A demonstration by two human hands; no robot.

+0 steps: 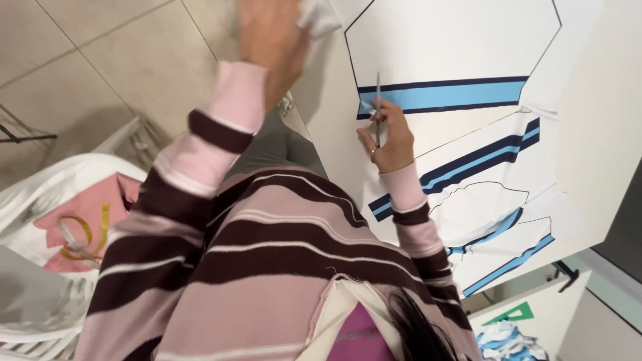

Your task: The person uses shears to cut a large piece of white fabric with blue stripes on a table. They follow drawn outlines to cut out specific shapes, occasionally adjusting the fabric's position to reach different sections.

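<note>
At 12 o'clock on white surface (605, 120): I see right hand (390, 142), grip closed around scissors (378, 110), blades into printed fabric sheet (461, 87) at blue stripe. Left hand (271, 30) at 11 o'clock pinches sheet edge, likely tensioning for cutting.

A soft knitted sweater (267, 267) with wide pink and dark brown stripes — thin white lines between — and long pink-cuffed sleeves.

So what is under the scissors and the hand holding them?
Under the scissors lies white printed fabric with black outlines and a light-blue, navy-edged stripe, spread on a white table. The hand covers the handles and the cloth beneath, so the cut line there is hidden.
</note>
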